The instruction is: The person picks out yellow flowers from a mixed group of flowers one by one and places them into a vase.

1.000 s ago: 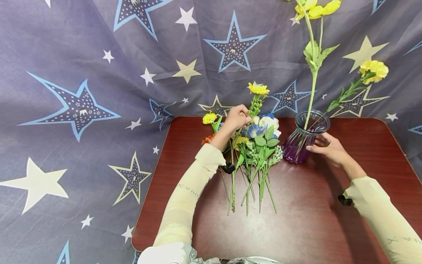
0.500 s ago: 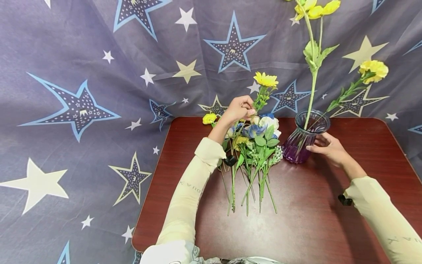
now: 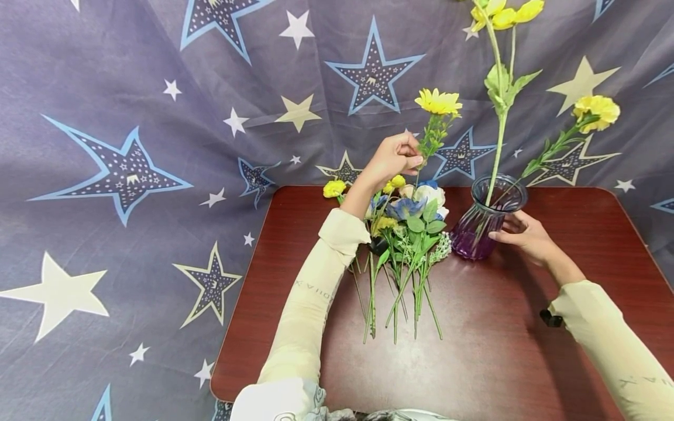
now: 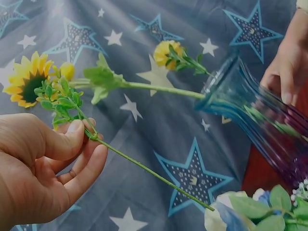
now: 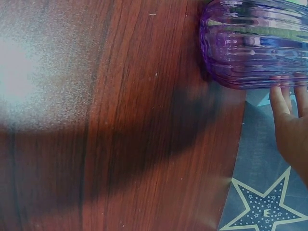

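Observation:
My left hand [image 3: 396, 158] pinches the green stem of a yellow sunflower [image 3: 439, 103] between thumb and fingers, just below its leaves. In the left wrist view the sunflower's dark centre [image 4: 33, 89] shows, and its bare stem slants down toward the other flowers. A glass vase [image 3: 476, 234], bluish at the rim and purple at the base, stands upright on the table. My right hand [image 3: 529, 237] holds its right side, with fingertips against the glass [image 5: 240, 53]. The vase contains a tall yellow-flowered stem [image 3: 498, 140] and a yellow carnation-like flower [image 3: 597, 114] leaning right.
A pile of loose flowers [image 3: 416, 225] lies left of the vase, blue, white and yellow, their stems pointing toward the person. The reddish-brown wooden table [image 3: 474, 351] backs onto a grey curtain [image 3: 158, 88] printed with stars.
My left hand has lifted the sunflower up and to the right, out of the pile and toward the vase. My right hand and the vase have stayed in place.

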The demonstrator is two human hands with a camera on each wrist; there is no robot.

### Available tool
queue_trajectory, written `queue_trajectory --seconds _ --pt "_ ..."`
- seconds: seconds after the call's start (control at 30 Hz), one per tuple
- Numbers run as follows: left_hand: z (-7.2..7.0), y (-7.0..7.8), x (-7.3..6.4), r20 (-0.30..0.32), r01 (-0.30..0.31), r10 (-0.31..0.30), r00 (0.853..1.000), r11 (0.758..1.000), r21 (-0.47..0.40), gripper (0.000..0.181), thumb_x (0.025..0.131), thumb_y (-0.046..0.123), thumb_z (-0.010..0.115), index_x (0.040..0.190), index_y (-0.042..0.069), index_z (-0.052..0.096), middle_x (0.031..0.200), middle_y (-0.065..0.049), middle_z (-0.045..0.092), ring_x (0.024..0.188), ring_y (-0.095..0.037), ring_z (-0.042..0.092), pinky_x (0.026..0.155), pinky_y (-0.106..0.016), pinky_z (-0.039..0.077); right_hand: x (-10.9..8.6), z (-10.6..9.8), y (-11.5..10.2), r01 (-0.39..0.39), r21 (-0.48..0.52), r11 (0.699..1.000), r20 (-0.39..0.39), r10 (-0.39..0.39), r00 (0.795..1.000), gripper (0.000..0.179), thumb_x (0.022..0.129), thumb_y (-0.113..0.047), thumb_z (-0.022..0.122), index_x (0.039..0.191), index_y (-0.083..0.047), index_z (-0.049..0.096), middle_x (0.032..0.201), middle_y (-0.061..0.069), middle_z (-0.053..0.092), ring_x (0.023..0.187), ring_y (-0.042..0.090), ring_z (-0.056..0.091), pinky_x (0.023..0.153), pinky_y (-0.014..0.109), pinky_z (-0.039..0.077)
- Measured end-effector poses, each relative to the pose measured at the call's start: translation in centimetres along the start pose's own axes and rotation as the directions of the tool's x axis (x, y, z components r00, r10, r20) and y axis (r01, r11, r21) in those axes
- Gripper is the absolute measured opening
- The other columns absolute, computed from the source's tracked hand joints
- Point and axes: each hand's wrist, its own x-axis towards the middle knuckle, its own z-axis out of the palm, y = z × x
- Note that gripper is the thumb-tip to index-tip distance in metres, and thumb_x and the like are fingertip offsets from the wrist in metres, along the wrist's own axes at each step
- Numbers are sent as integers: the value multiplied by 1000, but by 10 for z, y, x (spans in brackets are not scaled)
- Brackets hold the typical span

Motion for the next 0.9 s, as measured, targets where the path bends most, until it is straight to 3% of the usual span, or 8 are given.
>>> queue_trajectory --seconds 0.17,0.3,0.43,0.53,0.67,0.77,0.9 --pt "9 12 6 15 -24 25 1000 1000 -19 16 95 -9 63 87 4 58 77 -4 65 77 -18 67 87 -48 62 0 1 0 7 21 1000 5 -7 1000 58 88 14 68 125 -30 60 113 -21 70 103 -8 66 86 9 55" --pt "15 22 10 33 -40 41 999 999 -30 16 95 -9 63 87 4 57 76 -4 64 78 -18 67 81 -41 64 -1 2 -1 8 22 1000 7 -9 1000 57 88 14 68 124 -30 60 113 -21 69 103 -8 66 85 9 55" --pt "20 29 14 42 -48 49 998 998 -39 16 95 -9 63 88 4 57 78 -5 64 85 -27 68 77 -35 64 -1 2 -2 9 12 1000 9 -9 1000 58 88 13 69 125 -30 59 113 -21 69 103 -8 65 85 10 55" --pt "25 33 16 47 -61 63 997 997 -42 15 95 -9 63 89 3 56 79 -5 65 90 -32 68 81 -41 64 -1 3 -2 5 10 1000 13 -5 1000 58 88 12 69 126 -31 59 113 -22 69 103 -8 65 84 10 56" --pt "32 37 17 46 -76 79 996 996 -55 15 95 -9 63 88 2 56 80 -5 66 85 -27 68 85 -46 63 -1 3 -4 -4 12 1000 12 3 1000 58 88 12 70 125 -32 59 113 -22 69 102 -8 66 83 11 56" --pt "39 39 17 43 -85 88 995 994 -68 15 95 -9 63 87 2 57 83 -7 68 81 -20 67 82 -41 64 -1 3 -5 -7 -10 1000 11 8 1000 58 88 10 71 125 -34 59 113 -23 69 102 -9 65 83 11 56" --pt "47 41 18 47 -93 98 994 991 -97 15 95 -10 63 88 1 55 90 -14 70 84 -22 69 79 -37 65 -1 2 -6 -11 -31 999 11 12 1000 58 88 9 71 125 -34 58 113 -24 68 102 -10 64 84 10 55"
